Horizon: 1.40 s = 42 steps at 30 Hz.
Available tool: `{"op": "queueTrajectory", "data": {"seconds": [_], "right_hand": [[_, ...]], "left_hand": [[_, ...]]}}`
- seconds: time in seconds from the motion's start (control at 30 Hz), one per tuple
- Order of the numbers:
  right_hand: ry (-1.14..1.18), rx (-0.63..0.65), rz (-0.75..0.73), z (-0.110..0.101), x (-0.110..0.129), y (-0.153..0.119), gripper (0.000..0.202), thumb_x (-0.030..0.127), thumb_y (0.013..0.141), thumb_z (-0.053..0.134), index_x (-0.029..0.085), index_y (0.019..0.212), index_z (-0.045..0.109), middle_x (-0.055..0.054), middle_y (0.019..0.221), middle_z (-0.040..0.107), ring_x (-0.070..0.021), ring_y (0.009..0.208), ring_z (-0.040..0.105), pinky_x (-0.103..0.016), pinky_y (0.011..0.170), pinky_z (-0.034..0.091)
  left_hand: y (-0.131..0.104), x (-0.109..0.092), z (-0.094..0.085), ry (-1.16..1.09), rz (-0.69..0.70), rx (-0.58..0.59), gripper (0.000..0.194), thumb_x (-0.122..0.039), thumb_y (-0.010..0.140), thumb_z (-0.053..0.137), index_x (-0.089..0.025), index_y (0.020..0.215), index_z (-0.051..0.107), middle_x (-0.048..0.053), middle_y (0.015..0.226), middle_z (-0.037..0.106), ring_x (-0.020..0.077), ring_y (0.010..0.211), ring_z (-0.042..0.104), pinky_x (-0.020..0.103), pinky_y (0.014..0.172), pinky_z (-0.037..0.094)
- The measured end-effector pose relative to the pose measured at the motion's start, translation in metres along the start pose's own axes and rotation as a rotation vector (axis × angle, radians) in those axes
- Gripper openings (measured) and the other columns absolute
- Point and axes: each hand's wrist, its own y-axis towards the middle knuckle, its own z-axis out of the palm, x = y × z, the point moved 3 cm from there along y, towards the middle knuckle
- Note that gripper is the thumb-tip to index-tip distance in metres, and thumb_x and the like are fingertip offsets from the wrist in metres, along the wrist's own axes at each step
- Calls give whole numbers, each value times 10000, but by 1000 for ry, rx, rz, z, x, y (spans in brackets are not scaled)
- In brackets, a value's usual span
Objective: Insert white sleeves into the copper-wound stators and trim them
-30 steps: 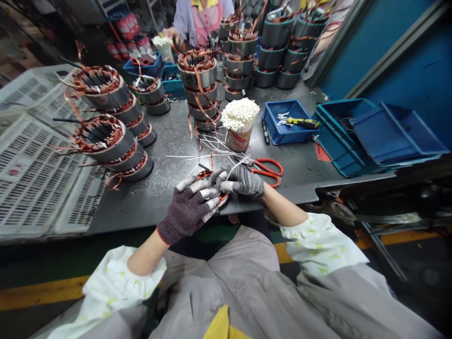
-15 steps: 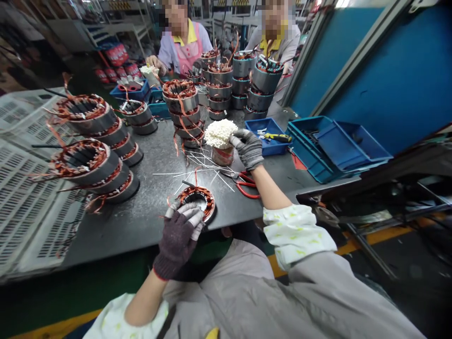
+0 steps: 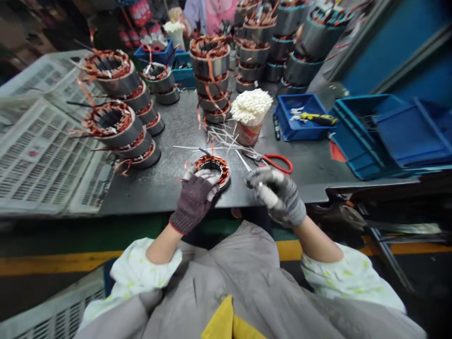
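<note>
Stator ring (image 3: pixel 223 166) sits on the bench (image 3: pixel 141 188), just in from the near edge and about midway along it, windings up, copper tail and dark lead poking out on the far side.

Main change in the last half second: right hand (image 3: pixel 282 195). It was up at the white stick bundle (image 3: pixel 251 104) in its can (image 3: pixel 249 135); now it's back by the bench's near edge, right of the ring and not touching it. Fingers there are curled, thumb close in, but blur hides whether the tips meet. Can't tell. One white stick (image 3: pixel 243 161) runs right up to those fingertips: could be held, could be lying with the other loose sticks (image 3: pixel 226 136) in front of the can.

Left hand (image 3: pixel 195 197) hasn't left the ring: fingers over the near-left rim, tips at the bore. Can't tell if it's clamped or just resting.

Red-handled scissors (image 3: pixel 290 165) lie between the can and the near edge, partly behind the right hand.

My read: trip to the bundle is over, work is back at the ring, left hand keeping it located. Whether a stick came along is the open question; if it did, the pick is done.
</note>
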Motion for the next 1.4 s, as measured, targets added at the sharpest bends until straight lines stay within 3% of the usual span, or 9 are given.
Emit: {"op": "queueTrajectory", "data": {"seconds": [0.13,0.3,0.5,0.6,0.7,0.87,1.03,1.23,1.4], "right_hand": [[10,216,-14,22,2,-53,129,232,947,591,228,839,661,-75,1056,727,-192,932,718,-352,813,597],[84,308,64,42,-16,-51,189,275,980,539,217,861,673,-70,1026,736,-180,913,712,-338,805,596],[154,114,150,60,-30,-14,204,401,924,642,222,890,733,-67,1029,753,-194,981,708,-359,906,575],[278,16,423,66,-36,-13,242,461,866,709,232,941,708,-3,760,723,-162,674,680,-321,676,590],[397,-53,559,69,-35,-16,293,476,791,774,240,896,634,53,610,637,-129,496,577,-281,505,521],[252,-40,503,69,-31,-10,240,458,802,732,244,819,623,25,667,669,-132,535,578,-286,524,523],[8,-45,379,67,-36,0,162,386,805,700,226,808,678,-19,779,725,-175,710,658,-337,706,566],[73,-50,354,61,-33,-4,147,378,809,711,234,831,685,-4,751,733,-170,679,656,-324,676,571],[-80,-25,288,64,-40,-1,150,377,851,688,230,868,714,-25,829,760,-186,744,682,-341,739,577]], "left_hand": [[-2,3,1,3,-48,34,262,-273,1010,490,-208,1214,642,80,1204,727,254,1263,608,517,1194,337],[-1,0,1,-6,-81,2,210,-287,1008,499,-204,1139,640,77,1138,741,254,1242,628,518,1188,346],[-3,-3,7,-167,-264,-244,215,-307,992,566,-195,1169,617,85,1175,730,220,1187,653,461,1124,445],[-3,-3,11,-199,-343,-284,256,-352,984,585,-207,1191,627,77,1173,731,219,1162,660,440,1068,487],[1,-6,12,-155,-265,-243,172,-336,995,563,-227,1057,681,42,1067,758,212,1119,679,447,1068,473],[2,-7,10,-103,-213,-232,192,-297,978,539,-232,1083,685,41,1086,763,222,1144,676,472,1077,447],[1,-9,5,-92,-114,-204,182,-285,962,546,-236,1075,679,33,1056,770,226,1144,679,489,1108,423],[0,-8,3,-82,-98,-186,205,-266,969,549,-239,1128,677,35,1106,767,219,1155,675,491,1132,404],[-1,-10,3,-51,-57,-181,222,-259,948,578,-231,1143,679,47,1078,769,237,1158,674,504,1138,390]]}}
